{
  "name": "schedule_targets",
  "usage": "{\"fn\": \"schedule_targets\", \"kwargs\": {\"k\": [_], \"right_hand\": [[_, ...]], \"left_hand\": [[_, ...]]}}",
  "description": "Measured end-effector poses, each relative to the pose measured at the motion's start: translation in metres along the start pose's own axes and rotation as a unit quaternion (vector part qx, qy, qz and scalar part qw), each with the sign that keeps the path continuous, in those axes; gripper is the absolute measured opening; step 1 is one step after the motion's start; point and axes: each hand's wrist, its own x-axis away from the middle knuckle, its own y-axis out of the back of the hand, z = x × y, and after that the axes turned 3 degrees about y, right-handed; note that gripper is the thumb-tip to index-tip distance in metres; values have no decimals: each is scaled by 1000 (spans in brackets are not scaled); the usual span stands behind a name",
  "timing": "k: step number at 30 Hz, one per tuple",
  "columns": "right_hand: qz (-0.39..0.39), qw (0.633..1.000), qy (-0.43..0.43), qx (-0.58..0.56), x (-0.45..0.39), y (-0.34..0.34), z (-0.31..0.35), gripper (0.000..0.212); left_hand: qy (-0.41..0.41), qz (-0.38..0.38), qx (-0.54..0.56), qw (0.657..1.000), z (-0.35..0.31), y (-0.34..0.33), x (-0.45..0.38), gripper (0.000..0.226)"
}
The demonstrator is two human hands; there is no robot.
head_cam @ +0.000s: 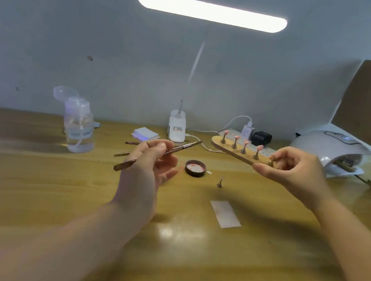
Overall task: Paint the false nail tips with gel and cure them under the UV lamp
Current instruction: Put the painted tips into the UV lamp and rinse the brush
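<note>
Pink tips (236, 137) blurry | L hand (151, 161) pinches brush (179, 149) | R hand (297, 170) grips holder (231, 151)

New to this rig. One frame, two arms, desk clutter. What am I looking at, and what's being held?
No robot here: a person's bare hands, filmed by a head-worn camera looking down at a wooden desk. The left hand holds a brush. The right hand holds up a wooden strip with small stands carrying pink nail tips. On the desk: an open gel pot, one loose stand, a pump bottle, and the UV lamp at right.
</note>
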Motion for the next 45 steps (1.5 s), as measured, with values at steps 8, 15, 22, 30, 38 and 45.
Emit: {"fn": "schedule_targets", "kwargs": {"k": [8,15,22,30,38,45], "right_hand": [[-108,988,-106,43,19,78,-78,54],[-197,950,-194,144,24,146,-139,42],[-222,897,-268,272,-2,171,-175,46],[-221,897,-261,280,-36,154,-209,49],[-195,903,-309,227,-79,139,-239,38],[-170,902,-349,190,-94,145,-251,30]], "left_hand": [[106,85,-1,991,66,-110,11,18],[214,74,5,974,134,-181,-8,12],[223,22,47,973,156,-177,-26,14],[217,-1,67,974,161,-175,-34,14],[223,-11,104,969,159,-175,-32,17],[241,-32,156,957,154,-175,-33,12]]}}
